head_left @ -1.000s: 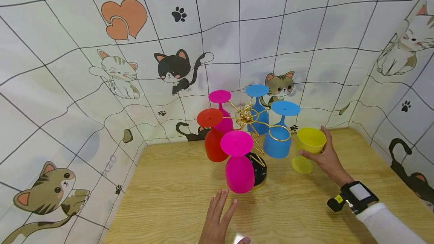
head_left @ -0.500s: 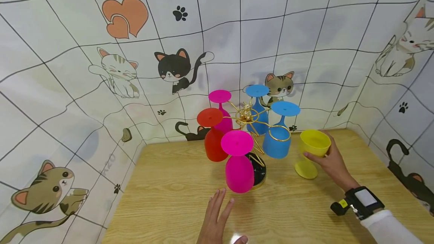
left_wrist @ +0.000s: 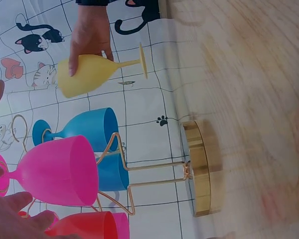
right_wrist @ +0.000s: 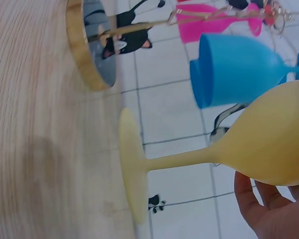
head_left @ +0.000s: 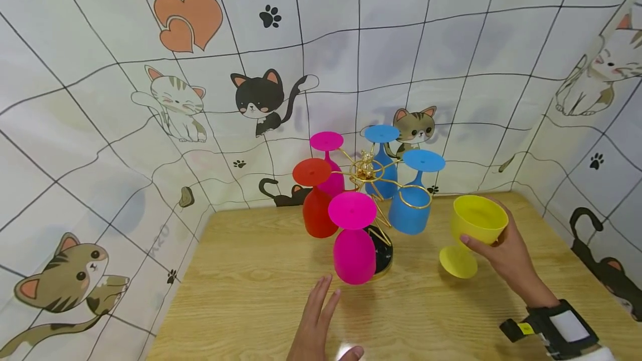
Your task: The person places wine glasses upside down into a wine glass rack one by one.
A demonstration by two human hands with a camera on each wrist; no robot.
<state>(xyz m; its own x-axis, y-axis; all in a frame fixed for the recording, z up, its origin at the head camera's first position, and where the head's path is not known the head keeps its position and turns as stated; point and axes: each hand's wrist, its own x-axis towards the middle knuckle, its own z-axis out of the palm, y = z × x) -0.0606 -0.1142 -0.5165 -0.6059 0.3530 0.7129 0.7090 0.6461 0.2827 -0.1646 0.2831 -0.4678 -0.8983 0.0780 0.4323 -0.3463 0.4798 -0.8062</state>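
Note:
My right hand (head_left: 511,261) grips a yellow goblet (head_left: 480,220) by the bowl, upright with its mouth facing up, to the right of a gold wire glass rack (head_left: 365,169). In the left wrist view the foot of the yellow goblet (left_wrist: 89,74) shows above the table's level. My left hand (head_left: 313,319) has its fingers spread, in front of the nearest pink goblet (head_left: 354,255), holding nothing. Upside down on the rack hang a red goblet (head_left: 319,213), another pink goblet (head_left: 333,177) behind, and two blue goblets (head_left: 408,216) at the right.
The rack's round black base with a gold rim (right_wrist: 79,55) stands on the wooden table (head_left: 241,283). One gold ring (left_wrist: 20,130) of the rack holds no goblet. A white sheet (head_left: 321,43) with printed cats and grid lines closes off the back and sides.
My right hand has drawn the yellow goblet to the right and nearer to me, away from the blue goblets. My left hand has shifted slightly left. The rack stays put.

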